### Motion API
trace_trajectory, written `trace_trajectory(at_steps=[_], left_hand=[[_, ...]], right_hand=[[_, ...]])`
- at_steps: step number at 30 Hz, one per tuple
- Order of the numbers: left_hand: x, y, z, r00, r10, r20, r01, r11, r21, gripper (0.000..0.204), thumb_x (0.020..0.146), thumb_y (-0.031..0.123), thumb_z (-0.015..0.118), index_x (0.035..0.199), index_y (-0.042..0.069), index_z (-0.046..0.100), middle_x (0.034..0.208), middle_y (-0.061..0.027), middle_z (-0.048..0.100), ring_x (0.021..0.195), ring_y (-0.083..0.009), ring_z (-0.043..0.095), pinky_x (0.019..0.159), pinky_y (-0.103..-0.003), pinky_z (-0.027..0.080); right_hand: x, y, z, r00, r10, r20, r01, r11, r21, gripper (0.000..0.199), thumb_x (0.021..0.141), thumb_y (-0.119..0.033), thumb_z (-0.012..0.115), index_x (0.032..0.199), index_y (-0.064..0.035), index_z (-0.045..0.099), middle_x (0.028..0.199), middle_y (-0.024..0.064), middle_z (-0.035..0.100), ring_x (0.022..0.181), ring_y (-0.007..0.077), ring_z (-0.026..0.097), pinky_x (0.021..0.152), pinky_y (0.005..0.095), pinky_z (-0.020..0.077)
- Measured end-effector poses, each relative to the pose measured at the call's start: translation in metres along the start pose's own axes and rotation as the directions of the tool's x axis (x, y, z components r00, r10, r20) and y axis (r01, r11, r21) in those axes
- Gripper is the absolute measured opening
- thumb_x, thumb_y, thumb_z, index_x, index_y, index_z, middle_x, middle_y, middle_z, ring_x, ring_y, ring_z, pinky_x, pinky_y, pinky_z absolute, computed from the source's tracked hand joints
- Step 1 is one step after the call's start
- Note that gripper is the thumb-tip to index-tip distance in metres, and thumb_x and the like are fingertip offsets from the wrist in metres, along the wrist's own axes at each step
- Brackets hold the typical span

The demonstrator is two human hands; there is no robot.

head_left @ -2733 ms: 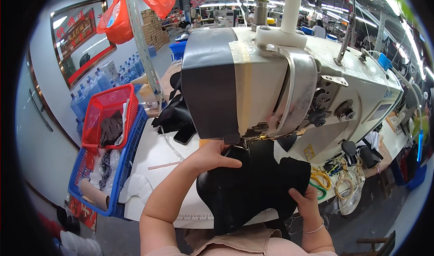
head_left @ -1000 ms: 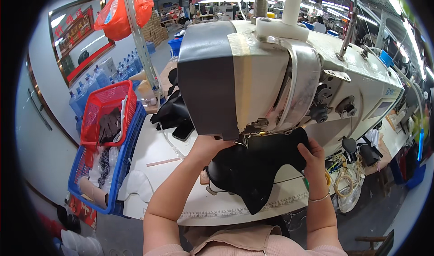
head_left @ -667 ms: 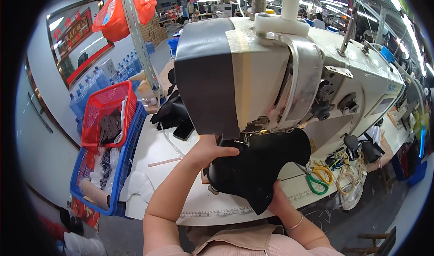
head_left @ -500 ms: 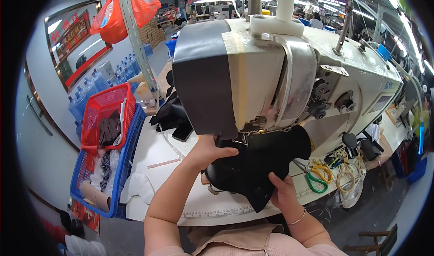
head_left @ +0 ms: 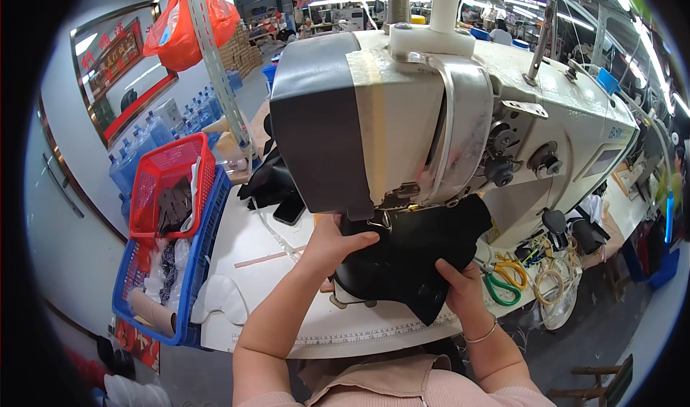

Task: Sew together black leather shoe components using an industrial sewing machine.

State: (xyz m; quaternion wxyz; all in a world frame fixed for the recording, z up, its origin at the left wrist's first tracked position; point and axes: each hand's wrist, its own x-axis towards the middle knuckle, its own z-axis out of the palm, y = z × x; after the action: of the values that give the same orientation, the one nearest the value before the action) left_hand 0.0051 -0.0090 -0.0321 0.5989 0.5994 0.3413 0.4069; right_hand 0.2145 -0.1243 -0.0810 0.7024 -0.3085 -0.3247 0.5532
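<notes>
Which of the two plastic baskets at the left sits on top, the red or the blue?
The red basket sits on top, resting tilted across the far end of the larger blue basket, which lies beneath it beside the white table.

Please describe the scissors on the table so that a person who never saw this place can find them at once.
Start at the big white sewing machine on the white table. Below its right part, just right of the right hand holding the black piece, lie the scissors. They have two looped handles, one green and one yellow, unlike the dark things beside them.
</notes>
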Motion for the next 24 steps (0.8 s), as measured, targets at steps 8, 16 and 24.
trace_trajectory(at_steps=[8, 16, 24], left_hand=[[-0.008, 0.001, 0.010, 0.998, -0.021, -0.065, 0.016, 0.996, -0.085, 0.049, 0.068, 0.005, 0.072, 0.111, -0.003, 0.049, 0.106, -0.0091, 0.055, 0.098, -0.0151, 0.053, 0.089, -0.026, 0.039], [-0.010, -0.002, 0.017, 0.988, -0.019, -0.151, -0.009, 0.983, -0.182, 0.043, 0.070, 0.004, 0.071, 0.107, -0.002, 0.050, 0.099, -0.0078, 0.059, 0.090, -0.0145, 0.056, 0.084, -0.027, 0.044], [-0.026, 0.009, -0.009, 0.971, -0.099, 0.217, 0.118, 0.990, -0.078, 0.049, 0.067, 0.005, 0.070, 0.110, -0.002, 0.050, 0.098, -0.0074, 0.060, 0.091, -0.0138, 0.057, 0.086, -0.028, 0.044]], right_hand=[[0.013, -0.009, -0.007, 1.000, 0.006, 0.027, -0.005, 0.999, -0.044, 0.022, 0.082, -0.001, 0.060, 0.103, 0.0006, 0.060, 0.100, 0.0073, 0.063, 0.088, 0.0135, 0.059, 0.079, 0.0250, 0.0469], [0.024, -0.021, -0.006, 0.995, 0.089, 0.040, -0.088, 0.996, -0.030, 0.030, 0.082, -0.006, 0.060, 0.111, -0.0015, 0.054, 0.103, 0.0072, 0.062, 0.088, 0.0167, 0.062, 0.079, 0.0290, 0.0499], [-0.012, -0.014, 0.001, 0.992, 0.120, 0.047, -0.122, 0.992, 0.044, 0.026, 0.078, 0.003, 0.062, 0.104, -0.0003, 0.058, 0.102, 0.0093, 0.062, 0.088, 0.0162, 0.061, 0.080, 0.0260, 0.0491]])
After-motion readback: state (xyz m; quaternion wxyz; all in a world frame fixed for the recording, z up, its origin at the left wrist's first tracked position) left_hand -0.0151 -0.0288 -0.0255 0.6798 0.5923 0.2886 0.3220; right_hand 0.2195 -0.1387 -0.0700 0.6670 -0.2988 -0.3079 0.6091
